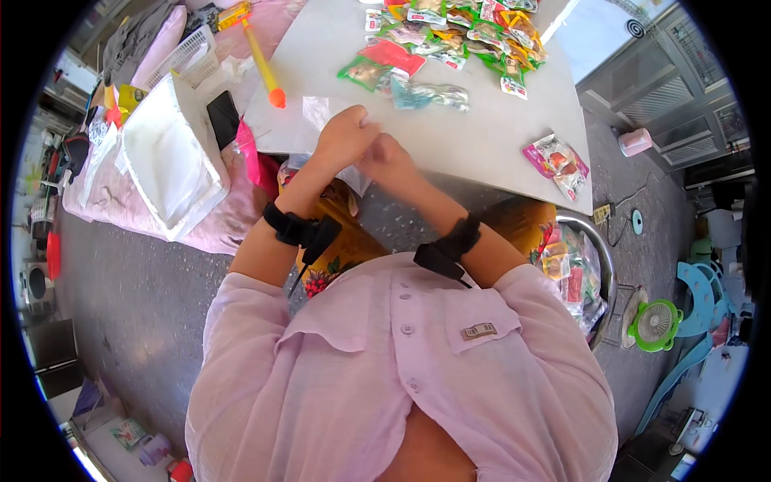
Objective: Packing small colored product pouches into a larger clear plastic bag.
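Note:
My left hand (344,143) is closed in a fist over the near edge of the white table. Close against it, my right hand (389,163) is also closed, its outline slightly smeared. Both grip a clear plastic bag (353,180), which shows below the hands. Another bit of clear film (316,111) shows on the table just past my left hand; whether it is part of the same bag I cannot tell. Beyond the hands lie a pale blue and clear packet (430,95), a red packet (392,58) and a green packet (365,74).
Several colourful snack packets (470,32) are heaped at the far side. Two purple-edged packets (560,165) lie at the table's right corner. A white foam box (173,153), a black phone (223,118) and a yellow tube (261,64) are left. A metal-rimmed basin (606,265) holds packets at right.

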`<state>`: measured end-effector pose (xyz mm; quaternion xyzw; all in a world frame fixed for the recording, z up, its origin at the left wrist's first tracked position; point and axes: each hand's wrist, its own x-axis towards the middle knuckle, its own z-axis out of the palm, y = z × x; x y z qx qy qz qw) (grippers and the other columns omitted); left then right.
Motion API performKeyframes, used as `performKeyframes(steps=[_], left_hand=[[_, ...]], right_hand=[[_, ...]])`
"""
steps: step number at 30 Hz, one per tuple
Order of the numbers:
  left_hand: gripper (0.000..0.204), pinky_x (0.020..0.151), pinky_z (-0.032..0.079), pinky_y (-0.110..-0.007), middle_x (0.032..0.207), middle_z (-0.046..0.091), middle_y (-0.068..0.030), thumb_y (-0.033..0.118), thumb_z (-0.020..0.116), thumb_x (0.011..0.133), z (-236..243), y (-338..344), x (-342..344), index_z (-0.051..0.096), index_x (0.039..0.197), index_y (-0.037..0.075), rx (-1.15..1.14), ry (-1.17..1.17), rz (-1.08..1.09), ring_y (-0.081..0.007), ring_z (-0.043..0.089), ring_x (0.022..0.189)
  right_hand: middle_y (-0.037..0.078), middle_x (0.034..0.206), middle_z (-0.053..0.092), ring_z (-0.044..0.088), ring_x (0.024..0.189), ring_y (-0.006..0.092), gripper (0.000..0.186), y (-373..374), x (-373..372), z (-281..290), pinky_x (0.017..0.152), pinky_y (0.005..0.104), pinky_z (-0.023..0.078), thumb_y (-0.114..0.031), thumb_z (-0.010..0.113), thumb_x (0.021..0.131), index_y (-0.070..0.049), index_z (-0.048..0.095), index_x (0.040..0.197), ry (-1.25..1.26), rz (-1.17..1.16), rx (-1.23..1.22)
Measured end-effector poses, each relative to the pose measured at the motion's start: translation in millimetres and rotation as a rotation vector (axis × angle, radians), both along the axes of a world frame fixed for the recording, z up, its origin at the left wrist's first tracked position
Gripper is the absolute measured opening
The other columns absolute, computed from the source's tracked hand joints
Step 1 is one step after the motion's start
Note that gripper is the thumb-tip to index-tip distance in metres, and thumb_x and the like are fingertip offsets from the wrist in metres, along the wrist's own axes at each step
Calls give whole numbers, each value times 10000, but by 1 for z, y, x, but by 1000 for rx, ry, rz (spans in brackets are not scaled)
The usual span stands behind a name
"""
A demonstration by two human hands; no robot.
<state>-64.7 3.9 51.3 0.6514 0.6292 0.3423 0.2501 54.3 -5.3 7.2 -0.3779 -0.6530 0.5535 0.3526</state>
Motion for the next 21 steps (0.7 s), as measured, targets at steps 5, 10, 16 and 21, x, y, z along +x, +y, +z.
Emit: performKeyframes(steps=[5, 10, 16, 21], left_hand=[[237, 485, 361, -255, 574, 465, -68, 202, 562, 660, -3, 6, -1, 461, 663, -12, -58, -83, -86, -122, 448, 534], [225, 498, 375, -258, 594, 478, -61, 181, 541, 676, -25, -3, 4, 472, 784, -4, -68, -179, -41, -132, 457, 537], [94, 488, 395, -355, 616, 509, -115, 116, 459, 656, -18, -10, -10, 480, 714, 45, 401, 432, 173, -268, 506, 559], [199, 577, 403, -390, 722, 536, -117, 118, 421, 680, -10, -1, -17, 496, 856, 61, 225, 619, 232, -290, 511, 646]], right_hand=[[30, 663, 488, 486, 580, 114, 186, 4, -2, -1, 507, 240, 406, -122, 495, 716, -25, 441, 865, 138, -50, -180], [34, 722, 499, 499, 603, 111, 98, 16, 4, -3, 525, 233, 422, -107, 437, 744, -51, 442, 825, 453, -117, -520], [48, 743, 512, 509, 678, 140, 227, 22, 16, 10, 590, 252, 427, -148, 487, 727, -36, 446, 920, 166, -53, -334], [121, 887, 507, 492, 831, 263, 333, 78, 52, -5, 683, 313, 406, -168, 540, 667, -16, 444, 947, -338, -281, 606]])
